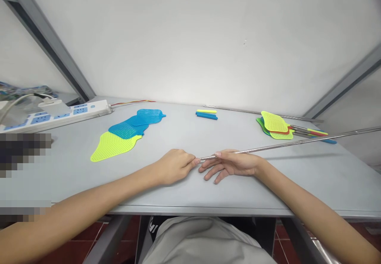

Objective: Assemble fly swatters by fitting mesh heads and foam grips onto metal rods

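A long, thin telescopic metal rod (276,146) slants from the middle of the table up past the right edge of the view. My left hand (176,166) is closed around its near end, fingers curled and thumb pressed along it. Close beside it, my right hand (230,164) has its thumb laid over the rod, which passes between thumb and index finger. The other fingers of that hand are spread and hold nothing. Left of my hands lie two blue fly swatter heads (149,116) and a yellow one (114,146), partly overlapping.
Several blue and yellow handle sleeves (206,116) lie at the back. Another metal rod (238,110) lies along the wall. Fly swatters with handles (275,122) are piled at the right. A white power strip (89,109) sits at the left, near grey frame posts (56,37).
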